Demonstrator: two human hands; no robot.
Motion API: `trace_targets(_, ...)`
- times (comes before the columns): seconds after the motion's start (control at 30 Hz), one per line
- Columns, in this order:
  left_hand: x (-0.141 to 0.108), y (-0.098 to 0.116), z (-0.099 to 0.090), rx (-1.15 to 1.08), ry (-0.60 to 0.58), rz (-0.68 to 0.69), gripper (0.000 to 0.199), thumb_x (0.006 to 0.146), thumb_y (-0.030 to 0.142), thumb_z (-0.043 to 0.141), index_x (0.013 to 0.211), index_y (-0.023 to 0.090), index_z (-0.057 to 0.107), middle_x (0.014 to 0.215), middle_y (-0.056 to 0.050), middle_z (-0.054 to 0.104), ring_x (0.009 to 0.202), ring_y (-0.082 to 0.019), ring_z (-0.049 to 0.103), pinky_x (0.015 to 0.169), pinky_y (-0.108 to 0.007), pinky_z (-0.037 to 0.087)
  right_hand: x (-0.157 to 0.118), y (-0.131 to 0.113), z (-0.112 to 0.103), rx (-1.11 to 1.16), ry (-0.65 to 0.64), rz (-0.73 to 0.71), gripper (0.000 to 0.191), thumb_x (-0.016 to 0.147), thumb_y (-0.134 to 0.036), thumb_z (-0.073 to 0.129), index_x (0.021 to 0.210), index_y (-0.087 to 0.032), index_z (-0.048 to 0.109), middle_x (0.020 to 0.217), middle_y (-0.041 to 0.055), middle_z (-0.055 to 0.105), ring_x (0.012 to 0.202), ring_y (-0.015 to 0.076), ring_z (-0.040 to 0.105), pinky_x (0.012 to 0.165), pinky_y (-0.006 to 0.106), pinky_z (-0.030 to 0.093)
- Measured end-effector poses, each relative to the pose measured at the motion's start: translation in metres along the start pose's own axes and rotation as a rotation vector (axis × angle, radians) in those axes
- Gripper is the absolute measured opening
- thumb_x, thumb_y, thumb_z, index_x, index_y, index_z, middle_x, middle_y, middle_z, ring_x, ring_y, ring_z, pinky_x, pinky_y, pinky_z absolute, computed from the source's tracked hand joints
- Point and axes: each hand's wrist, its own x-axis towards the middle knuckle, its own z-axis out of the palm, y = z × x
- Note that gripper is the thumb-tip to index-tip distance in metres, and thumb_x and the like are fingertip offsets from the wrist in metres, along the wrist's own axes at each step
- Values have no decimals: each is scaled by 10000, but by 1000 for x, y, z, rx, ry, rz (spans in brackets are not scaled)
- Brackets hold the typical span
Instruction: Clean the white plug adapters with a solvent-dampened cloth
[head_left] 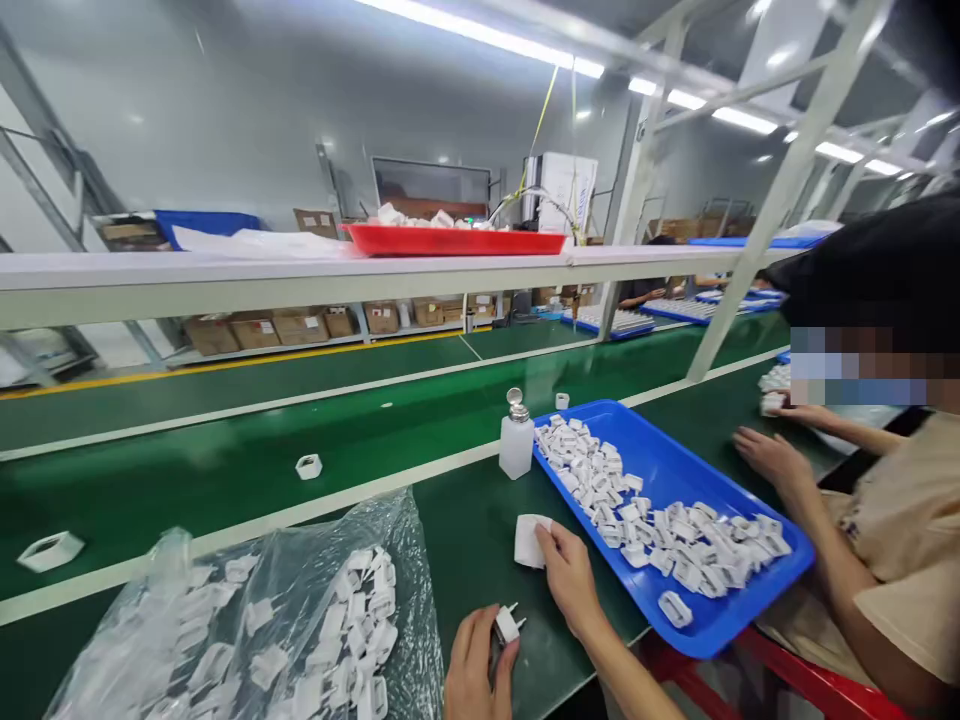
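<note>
Gripping a white two-pin plug [506, 627] between thumb and fingers of the left hand [471, 660], low over the green bench [461, 505] near its close edge. Pinching what looks like a folded white cloth [529, 541] by its right side with the right hand [571, 575], beyond the plug and slightly to the right, apart from it.

Probably best to clamp the plug by its sides only, keep fingertips off the pins [522, 622], and leave the outward faces free for the cloth. Lay the cloth flat against one face at a time, pressing lightly, so as not to snag or bend a pin. Better to work between the clear plastic bag [416, 590] of similar plugs [360, 640] and the blue tray [660, 450] of white housings [697, 545], short of the flip-top dispenser bottle [516, 446].

Points to the right and slightly away, pins leading. Seems to run lengthwise along that same slant, from grip to pin tips; cannot tell exactly, with fingers covering part of the body.
</note>
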Motion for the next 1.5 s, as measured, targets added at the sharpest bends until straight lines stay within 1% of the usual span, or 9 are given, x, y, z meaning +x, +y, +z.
trace_targets(0.2, -10, 15, -4, 148, -98, -64, 404, 1024, 444, 472, 1269, 206, 689, 978, -118, 715, 860, -234, 723, 757, -304, 582, -13, -10, -17, 13, -144, 13, 498, 1006, -532, 496, 838, -146, 762, 787, 61, 702, 707, 195, 616, 607, 302, 444)
trace_targets(0.33, -10, 25, -8, 160, -125, -66, 351, 1023, 368, 506, 1288, 205, 669, 938, -91, 694, 857, -214, 718, 798, -291, 581, -31, -25, -37, -44, -423, -146, 281, 1009, -344, 549, 1125, -254, 789, 1239, 84, 730, 1169, 257, 616, 1009, 389, 482)
trace_targets(0.47, -11, 27, -10, 143, -142, -80, 313, 1019, 297, 511, 1278, 217, 668, 920, -71, 687, 852, -200, 713, 812, -278, 585, -47, -27, -48, -318, -701, -445, 456, 1023, -167, 473, 1465, -241, 558, 1384, 87, 673, 1350, 238, 510, 1131, 434, 445)
trace_targets(0.63, -15, 25, -10, 144, -152, -97, 315, 996, 201, 502, 1258, 215, 675, 929, -71, 691, 880, -198, 713, 831, -281, 591, -52, -18, -53, -477, -779, -706, 562, 955, -51, 487, 1511, -131, 466, 1475, 130, 601, 1333, 262, 551, 1115, 443, 490)
trace_targets(0.8, -15, 24, -11, 140, -167, -125, 344, 977, 178, 496, 1261, 212, 686, 941, -87, 707, 900, -207, 717, 847, -296, 593, -48, -16, -61, -483, -931, -712, 761, 936, -80, 535, 1629, -230, 256, 1553, 79, 522, 1381, 264, 531, 1152, 416, 469)
trace_targets(1.03, -11, 36, -14, 86, -173, -176, 366, 950, 135, 489, 1230, 233, 702, 951, -81, 713, 877, -204, 711, 841, -302, 595, -49, -27, -52, -308, -787, -630, 650, 920, -45, 525, 1537, -243, 468, 1451, 87, 626, 1301, 274, 601, 1067, 419, 551)
trace_targets(1.13, -10, 40, -13, 87, -156, -181, 385, 955, 121, 467, 1247, 230, 694, 969, -82, 714, 880, -199, 710, 844, -298, 588, -51, -27, -51, -276, -788, -654, 700, 897, -47, 550, 1553, -265, 445, 1448, 79, 628, 1274, 274, 626, 1036, 390, 572)
trace_targets(1.3, -9, 43, -14, 95, -184, -205, 420, 930, 91, 465, 1254, 242, 686, 995, -74, 700, 904, -198, 702, 856, -311, 580, -52, -22, -48, -315, -744, -618, 625, 966, -79, 496, 1555, -279, 437, 1424, 93, 648, 1273, 282, 613, 1035, 465, 557)
trace_targets(1.5, -2, 48, -18, 75, -226, -193, 429, 933, 82, 449, 1268, 222, 678, 1044, -89, 706, 930, -202, 701, 877, -320, 578, -58, -22, -49, -394, -731, -706, 653, 937, -89, 526, 1565, -241, 424, 1436, 104, 637, 1273, 295, 612, 1014, 461, 572)
